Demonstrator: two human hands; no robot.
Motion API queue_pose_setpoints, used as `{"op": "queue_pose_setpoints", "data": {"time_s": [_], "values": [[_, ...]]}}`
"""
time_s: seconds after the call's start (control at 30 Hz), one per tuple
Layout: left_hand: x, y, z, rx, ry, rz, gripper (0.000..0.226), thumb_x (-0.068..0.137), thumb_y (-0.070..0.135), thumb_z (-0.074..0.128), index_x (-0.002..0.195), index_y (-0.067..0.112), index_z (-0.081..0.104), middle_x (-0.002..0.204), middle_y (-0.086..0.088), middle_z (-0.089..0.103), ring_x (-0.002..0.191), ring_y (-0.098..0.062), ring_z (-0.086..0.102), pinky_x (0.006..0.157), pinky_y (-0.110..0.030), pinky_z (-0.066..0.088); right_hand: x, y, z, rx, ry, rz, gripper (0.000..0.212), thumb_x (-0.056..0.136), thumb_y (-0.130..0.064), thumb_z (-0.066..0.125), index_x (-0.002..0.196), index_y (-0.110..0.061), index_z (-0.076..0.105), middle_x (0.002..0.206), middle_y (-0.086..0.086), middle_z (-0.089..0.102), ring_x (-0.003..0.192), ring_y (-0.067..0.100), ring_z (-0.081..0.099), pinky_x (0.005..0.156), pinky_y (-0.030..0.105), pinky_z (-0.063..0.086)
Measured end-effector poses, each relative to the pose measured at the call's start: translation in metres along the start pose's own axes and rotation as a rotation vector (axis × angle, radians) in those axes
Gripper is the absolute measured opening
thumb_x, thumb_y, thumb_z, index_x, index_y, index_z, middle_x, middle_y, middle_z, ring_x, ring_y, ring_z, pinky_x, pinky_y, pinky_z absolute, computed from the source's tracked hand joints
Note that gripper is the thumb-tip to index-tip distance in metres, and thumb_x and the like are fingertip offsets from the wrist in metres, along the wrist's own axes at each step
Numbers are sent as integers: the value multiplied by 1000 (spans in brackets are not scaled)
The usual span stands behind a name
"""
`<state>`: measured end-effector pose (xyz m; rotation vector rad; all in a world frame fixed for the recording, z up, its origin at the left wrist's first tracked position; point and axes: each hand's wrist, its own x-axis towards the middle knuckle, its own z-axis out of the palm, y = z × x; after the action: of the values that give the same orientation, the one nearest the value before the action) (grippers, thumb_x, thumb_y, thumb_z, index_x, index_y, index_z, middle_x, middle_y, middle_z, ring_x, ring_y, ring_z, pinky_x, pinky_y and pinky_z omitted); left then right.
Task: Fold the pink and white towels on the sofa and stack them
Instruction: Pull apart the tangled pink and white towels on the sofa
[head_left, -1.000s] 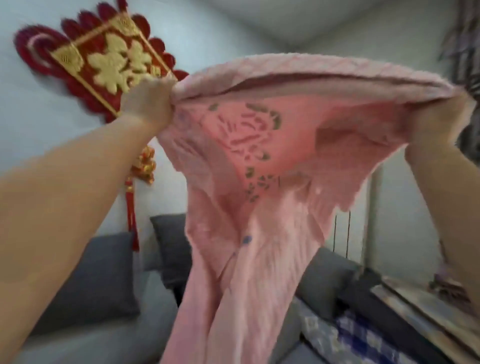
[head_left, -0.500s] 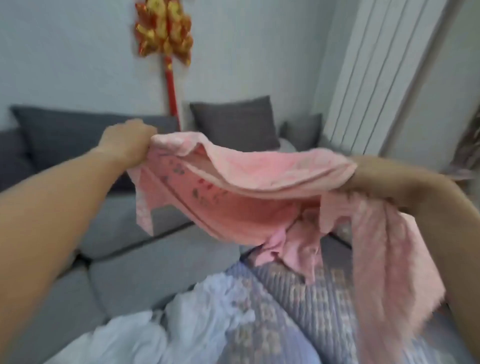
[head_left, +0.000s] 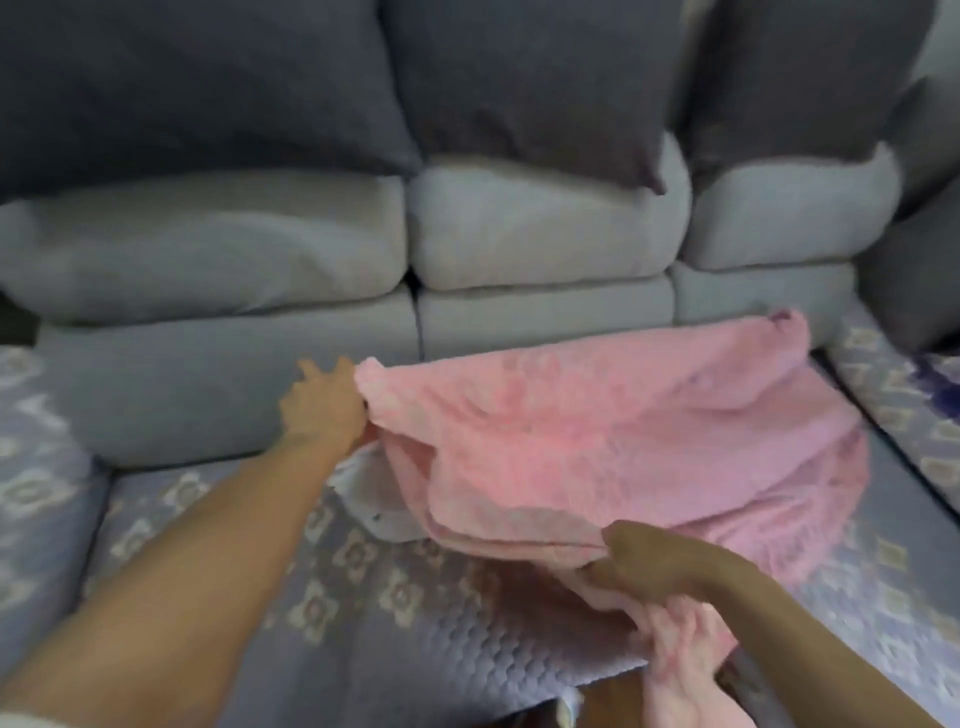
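Note:
The pink towel (head_left: 613, 441) lies spread and doubled over on the sofa seat (head_left: 363, 597), which has a patterned lilac cover. My left hand (head_left: 322, 405) grips the towel's far left corner, just above the seat. My right hand (head_left: 644, 561) pinches its near edge, and a loose end of pink cloth hangs below that hand over the seat's front. A bit of the white towel (head_left: 374, 499) peeks out from under the pink one's left side; most of it is hidden.
Grey back cushions (head_left: 540, 228) and dark grey pillows (head_left: 519, 83) line the back of the sofa. A side section with the same patterned cover (head_left: 904, 410) runs along the right. The seat's front edge is near the bottom of the view.
Both hands have brought the pink towel down from high in the air onto the sofa seat, over the white towel. The view has tipped down from the wall to the seat.

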<state>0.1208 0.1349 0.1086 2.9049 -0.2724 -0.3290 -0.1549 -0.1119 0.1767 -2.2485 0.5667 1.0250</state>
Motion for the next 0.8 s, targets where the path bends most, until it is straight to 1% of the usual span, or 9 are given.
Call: {"op": "queue_pose_setpoints", "data": {"time_s": [0.1, 0.2, 0.27, 0.37, 0.5, 0.6, 0.7, 0.73, 0.8], "values": [[11, -61, 11, -374, -149, -212, 18, 95, 18, 46, 103, 10, 60, 110, -17, 69, 95, -37, 70, 76, -40, 60, 28, -56, 34, -60, -118, -85, 17, 93, -36, 59, 76, -31, 59, 75, -16, 59, 66, -2, 54, 59, 14, 41], [46, -140, 13, -1015, -102, -545, 18, 91, 15, 51, 95, 3, 65, 105, -16, 72, 86, -31, 71, 78, -57, 60, 52, -110, 70, -96, -176, -134, 19, 90, -35, 58, 91, -17, 66, 90, 0, 69, 76, 20, 66, 61, 26, 44], [61, -181, -4, -1165, 49, -581, 24, 85, 20, 56, 97, 6, 72, 103, -18, 73, 87, -30, 71, 82, -63, 56, 65, -146, 103, -110, -235, -187, 20, 91, -31, 56, 87, -12, 61, 88, 7, 65, 74, 27, 62, 54, 27, 40], [48, -207, -33, -1305, 221, -566, 26, 94, 15, 56, 116, 16, 70, 102, -10, 72, 83, -24, 67, 77, -42, 59, 74, -197, 159, -96, -327, -285, 24, 95, -36, 56, 102, -14, 61, 105, 11, 63, 93, 25, 60, 60, 25, 40], [-2, -205, -13, -1531, 38, -457, 52, 79, -13, 44, 115, 11, 73, 91, -15, 70, 74, -28, 61, 58, -30, 52, 90, -218, 199, -174, -566, -336, 37, 96, -33, 59, 129, -17, 61, 135, 6, 61, 114, 23, 58, 93, 30, 44], [-59, -179, 14, -1565, -217, -415, 60, 66, -15, 36, 101, 12, 76, 76, -12, 69, 63, -22, 56, 50, -22, 41, 115, -201, 171, -31, -223, -205, 30, 98, -26, 55, 117, -10, 69, 126, 11, 68, 113, 28, 64, 99, 37, 50], [-128, -133, 36, -1219, -313, -32, 54, 78, -15, 48, 89, 26, 81, 91, -2, 75, 79, -13, 67, 67, -20, 52, 127, -179, 104, 365, 295, -120, 27, 96, -36, 56, 93, -14, 72, 98, 10, 74, 95, 30, 70, 89, 47, 55], [-147, -116, 45, -1072, -347, 135, 52, 81, -12, 50, 93, 29, 80, 100, 3, 75, 92, -8, 68, 82, -22, 52, 127, -177, 81, 428, 334, -132, 32, 94, -45, 56, 98, -17, 70, 103, 8, 73, 97, 29, 68, 90, 48, 55], [-176, -77, 60, -796, -414, 367, 45, 88, 0, 52, 108, 31, 77, 122, 9, 69, 116, -3, 60, 103, -22, 44, 132, -177, 55, 422, 156, -132, 55, 92, -59, 57, 129, -18, 60, 132, 5, 62, 114, 26, 61, 93, 46, 54]]}}
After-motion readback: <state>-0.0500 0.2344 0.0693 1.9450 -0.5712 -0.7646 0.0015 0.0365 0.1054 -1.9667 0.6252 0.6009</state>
